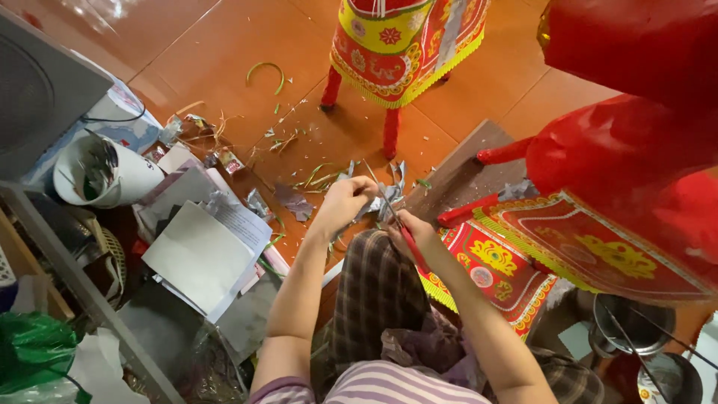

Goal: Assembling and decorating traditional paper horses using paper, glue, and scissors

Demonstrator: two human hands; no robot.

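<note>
Two hands meet above the person's plaid-clad knee (374, 288), over an orange tiled floor (224, 52) strewn with clippings. The left hand (345, 200) is curled shut around one end of a crumpled piece of silvery paper (387, 200), pinching it from the left. The right hand (416, 233) is closed about the red handles of a pair of scissors (404, 232), whose thin blades point up and away into the silvery paper; whether the blades are parted cannot be told. Just right of the hands lies a red and yellow ornamented paper panel (490, 269), and beyond it bulks a glossy red paper figure (621, 142). Ahead stands another decorated red and yellow paper piece (396, 45) on red legs. To the left lie loose white sheets (198, 254) and a white bucket (131, 176) on its side.
</note>
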